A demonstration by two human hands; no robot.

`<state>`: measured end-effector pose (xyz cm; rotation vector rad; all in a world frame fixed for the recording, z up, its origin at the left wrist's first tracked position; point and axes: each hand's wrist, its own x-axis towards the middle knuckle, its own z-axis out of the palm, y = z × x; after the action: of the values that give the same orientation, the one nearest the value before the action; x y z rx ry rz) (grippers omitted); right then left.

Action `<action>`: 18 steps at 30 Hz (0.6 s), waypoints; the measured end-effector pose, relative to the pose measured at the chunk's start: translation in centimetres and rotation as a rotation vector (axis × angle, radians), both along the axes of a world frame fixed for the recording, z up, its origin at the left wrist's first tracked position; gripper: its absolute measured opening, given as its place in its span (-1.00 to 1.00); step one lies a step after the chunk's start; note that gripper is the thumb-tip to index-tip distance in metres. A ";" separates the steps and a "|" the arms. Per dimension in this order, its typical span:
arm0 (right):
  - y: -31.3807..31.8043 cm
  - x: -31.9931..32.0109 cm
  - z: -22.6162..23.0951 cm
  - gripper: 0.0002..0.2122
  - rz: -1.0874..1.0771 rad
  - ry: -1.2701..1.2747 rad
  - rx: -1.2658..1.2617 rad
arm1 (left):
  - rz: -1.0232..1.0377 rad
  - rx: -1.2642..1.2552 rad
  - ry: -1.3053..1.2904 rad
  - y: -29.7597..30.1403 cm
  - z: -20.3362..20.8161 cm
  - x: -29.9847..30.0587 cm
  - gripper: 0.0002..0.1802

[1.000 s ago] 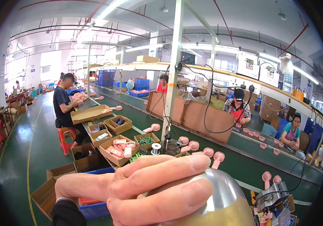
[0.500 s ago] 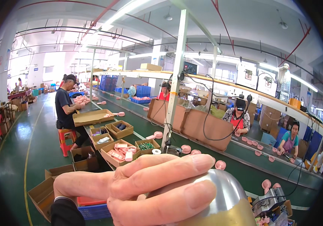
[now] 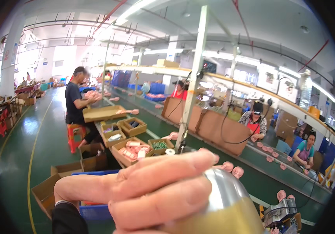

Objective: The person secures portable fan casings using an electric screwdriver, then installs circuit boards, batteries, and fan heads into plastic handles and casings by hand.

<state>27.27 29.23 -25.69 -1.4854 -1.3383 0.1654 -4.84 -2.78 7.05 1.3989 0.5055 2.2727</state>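
Observation:
My left hand [image 3: 155, 191] reaches in from the lower left, its wrist in a dark sleeve. Its fingers curve over a shiny rounded metal vessel [image 3: 232, 195] close in front of me, silver at the top and gold-toned lower down. The vessel's lower part runs out of the picture, so its full shape is hidden. My right hand does not show. Just beyond my fingers, a cardboard box of pink plastic parts [image 3: 117, 151] stands beside a small box of green parts [image 3: 159, 145] and a white roll [image 3: 170, 151].
A conveyor belt [image 3: 214, 150] runs diagonally, with several pink round parts on it. A metal post [image 3: 193, 78] rises ahead. A blue crate [image 3: 93, 212] lies below my wrist. A metal fixture [image 3: 280, 214] stands at lower right. Several co-workers sit or stand along the line.
The view has shifted, so the surroundings sit farther right and slightly lower at left. My left hand stays on the metal vessel. The co-worker at left holds their head higher.

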 end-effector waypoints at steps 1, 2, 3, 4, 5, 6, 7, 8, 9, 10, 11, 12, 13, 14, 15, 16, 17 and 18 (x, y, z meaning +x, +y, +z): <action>-0.4 0.2 -0.1 -0.53 -0.013 0.012 0.008 | 0.082 0.069 0.069 1.9 -1.2 -1.0 -0.44; 0.2 1.7 -1.3 -0.54 -0.033 0.024 0.021 | 0.152 0.125 0.146 4.1 -2.3 -1.4 -0.43; -0.1 2.4 -1.9 -0.54 -0.052 0.032 0.025 | 0.148 0.062 0.143 7.4 -2.9 -1.8 -0.43; 0.1 3.1 -2.4 -0.55 -0.081 0.015 0.017 | 0.486 0.416 0.157 11.7 -4.3 -2.5 -0.57; 0.8 3.1 -2.6 -0.54 -0.101 -0.009 -0.050 | 0.831 0.762 0.197 15.0 -6.2 -3.2 -0.55; 1.7 5.4 -4.5 -0.55 -0.184 -0.152 0.073 | 0.763 0.560 0.611 14.6 -9.3 -7.2 -0.45; 2.2 5.6 -4.7 -0.55 -0.170 -0.237 0.059 | 0.673 0.339 1.019 12.6 -12.3 -12.2 -0.35; 2.3 5.1 -4.2 -0.57 -0.156 -0.178 0.099 | 0.660 0.115 1.132 11.3 -14.9 -13.2 -0.24; 2.4 5.5 -4.0 -0.59 -0.095 -0.119 0.043 | 0.619 -0.095 1.240 10.5 -17.5 -14.3 -0.14; 2.3 5.1 -3.6 -0.59 -0.060 -0.119 0.010 | 0.577 -0.371 1.256 9.5 -21.3 -15.7 -0.11; 1.8 4.6 -3.3 -0.56 -0.033 -0.038 -0.027 | 0.530 -0.634 1.261 8.3 -26.0 -17.1 -0.08; 1.8 4.8 -3.5 -0.55 -0.054 -0.055 -0.040 | 0.536 -0.814 1.345 7.6 -30.7 -18.7 -0.06; 2.4 4.7 -3.9 -0.54 -0.072 -0.068 -0.043 | 0.545 -0.989 1.427 6.5 -36.0 -20.2 -0.05; 2.3 4.0 -3.9 -0.52 -0.082 -0.075 -0.082 | 0.522 -1.164 1.552 3.5 -42.3 -22.2 -0.02; 3.3 3.3 -4.0 -0.50 -0.038 0.035 -0.073 | 0.505 -1.320 1.666 2.1 -48.2 -23.9 0.01; 2.9 2.5 -3.8 -0.49 -0.044 0.059 -0.101 | 0.392 -1.578 1.848 0.4 -52.2 -24.7 0.05; 2.4 2.4 -3.5 -0.48 -0.057 0.078 -0.128 | 0.243 -1.826 2.021 -0.7 -54.7 -24.8 0.08; 2.2 3.4 -3.8 -0.47 -0.073 -0.006 -0.111 | 0.223 -1.822 2.016 0.7 -55.9 -24.5 0.08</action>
<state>30.64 31.43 -29.45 -1.6268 -1.2951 0.1917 -29.35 -2.08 -48.89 1.5372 2.1684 -0.8434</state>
